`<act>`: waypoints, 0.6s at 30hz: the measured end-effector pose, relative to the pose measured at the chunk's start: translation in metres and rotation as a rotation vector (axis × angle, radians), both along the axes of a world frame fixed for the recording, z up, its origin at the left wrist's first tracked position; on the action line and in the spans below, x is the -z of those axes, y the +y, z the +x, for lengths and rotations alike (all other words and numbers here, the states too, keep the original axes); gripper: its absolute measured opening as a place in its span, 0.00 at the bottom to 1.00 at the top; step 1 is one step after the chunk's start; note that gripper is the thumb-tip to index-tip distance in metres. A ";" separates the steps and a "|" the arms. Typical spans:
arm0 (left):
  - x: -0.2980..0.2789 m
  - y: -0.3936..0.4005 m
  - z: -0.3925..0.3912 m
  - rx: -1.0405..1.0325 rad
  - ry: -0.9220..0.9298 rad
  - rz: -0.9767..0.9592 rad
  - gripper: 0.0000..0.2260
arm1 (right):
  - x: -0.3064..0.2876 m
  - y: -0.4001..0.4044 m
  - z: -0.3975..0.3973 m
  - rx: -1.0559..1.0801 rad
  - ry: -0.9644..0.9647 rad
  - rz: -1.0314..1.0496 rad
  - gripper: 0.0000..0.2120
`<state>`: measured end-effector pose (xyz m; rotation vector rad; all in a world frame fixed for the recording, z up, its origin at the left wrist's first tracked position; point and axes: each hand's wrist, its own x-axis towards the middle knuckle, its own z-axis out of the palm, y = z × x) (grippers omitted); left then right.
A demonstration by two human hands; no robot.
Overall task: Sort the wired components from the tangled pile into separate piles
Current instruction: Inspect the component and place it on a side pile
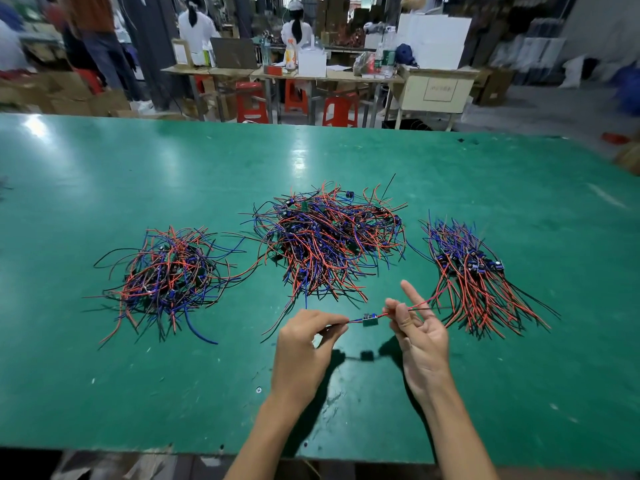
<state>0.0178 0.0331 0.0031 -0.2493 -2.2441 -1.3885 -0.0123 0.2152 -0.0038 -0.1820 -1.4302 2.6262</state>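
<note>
A small green circuit board with red, blue and black wires, the wired component (370,319), hangs just above the green table (138,375) between my hands. My left hand (306,344) pinches its wires on the left side. My right hand (417,332) pinches the red and black wires on the right side, index finger stretched out. Behind them lies the big tangled pile (329,242). A loose pile (166,278) sits to the left. To the right lies a neater pile (471,275) with wires lined up.
The table's near edge runs just below my forearms. Beyond the far edge stand red stools (339,110), work tables with boxes and bottles, and people seated with their backs turned.
</note>
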 end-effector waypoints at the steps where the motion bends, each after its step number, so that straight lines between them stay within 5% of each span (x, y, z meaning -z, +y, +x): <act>1: 0.002 0.000 0.000 -0.015 0.006 -0.001 0.06 | 0.000 0.000 0.000 -0.007 0.000 -0.007 0.23; 11: 0.009 -0.001 0.000 -0.138 -0.015 -0.130 0.03 | -0.002 -0.006 0.004 -0.027 0.008 0.216 0.21; 18: 0.008 0.000 0.000 -0.215 -0.020 -0.204 0.02 | -0.004 -0.015 0.008 -0.105 0.076 0.438 0.06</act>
